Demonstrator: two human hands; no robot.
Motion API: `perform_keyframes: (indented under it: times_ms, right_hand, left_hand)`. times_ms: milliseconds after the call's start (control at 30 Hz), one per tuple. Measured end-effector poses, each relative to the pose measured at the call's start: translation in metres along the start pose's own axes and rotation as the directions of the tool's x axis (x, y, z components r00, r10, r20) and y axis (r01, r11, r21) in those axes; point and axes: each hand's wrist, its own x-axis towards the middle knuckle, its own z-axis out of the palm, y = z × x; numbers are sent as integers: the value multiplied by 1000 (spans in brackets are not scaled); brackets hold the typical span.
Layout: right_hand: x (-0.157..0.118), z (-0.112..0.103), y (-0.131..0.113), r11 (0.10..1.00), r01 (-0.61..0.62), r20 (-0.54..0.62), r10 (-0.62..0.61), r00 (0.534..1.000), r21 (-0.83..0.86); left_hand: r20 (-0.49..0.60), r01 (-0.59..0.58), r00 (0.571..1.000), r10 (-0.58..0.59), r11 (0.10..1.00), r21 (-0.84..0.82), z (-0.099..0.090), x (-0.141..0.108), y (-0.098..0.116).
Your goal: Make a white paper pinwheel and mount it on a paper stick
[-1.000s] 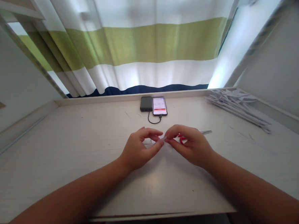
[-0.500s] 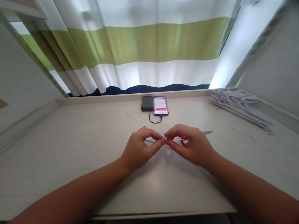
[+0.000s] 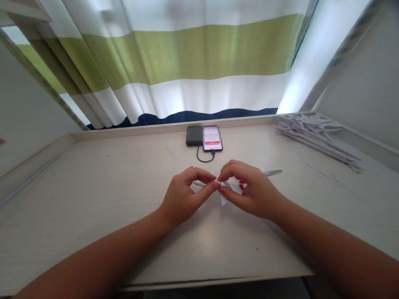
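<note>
Broadly, the working surface is formed by a pale desk [image 3: 199,253], at whose far right corner a sheaf of white paper strips [image 3: 315,138] is heaped, well apart from the grip. Near the middle, the left hand [image 3: 185,197] and the right hand [image 3: 256,189] are held with their fingertips almost meeting. By the right hand the scissors [image 3: 272,173] are partly hidden, only the blades and a bit of red handle being seen. Smallest in bulk, a white paper piece [image 3: 224,198] is held where the fingertips converge: it is pinched between the left thumb and fingers, a pointed flap is left hanging below, and more white is glimpsed through the loop of each hand. On the right, thumb and forefinger are set around the paper with a slight gap seen between their tips; whether it is pressed there cannot be told. As judged, the paper is featherlight, pliable, easily creased or torn, and not very slippery; it is best taken near its folded middle, with tips only, the loose flap being left unpulled.
</note>
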Motion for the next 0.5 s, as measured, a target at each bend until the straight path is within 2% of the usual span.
perform_keyframes:
  times_ms: [367,500]
  right_hand:
    - [1,-1,-2,1000,-6,-22,5,1000,-25]
    - [1,-1,-2,1000,2,-15,-2,1000,-14]
  left_hand:
    - [7,-69,998,69,998,12,0,2,1]
    - [32,-66,997,68,996,-52,1,2,-1]
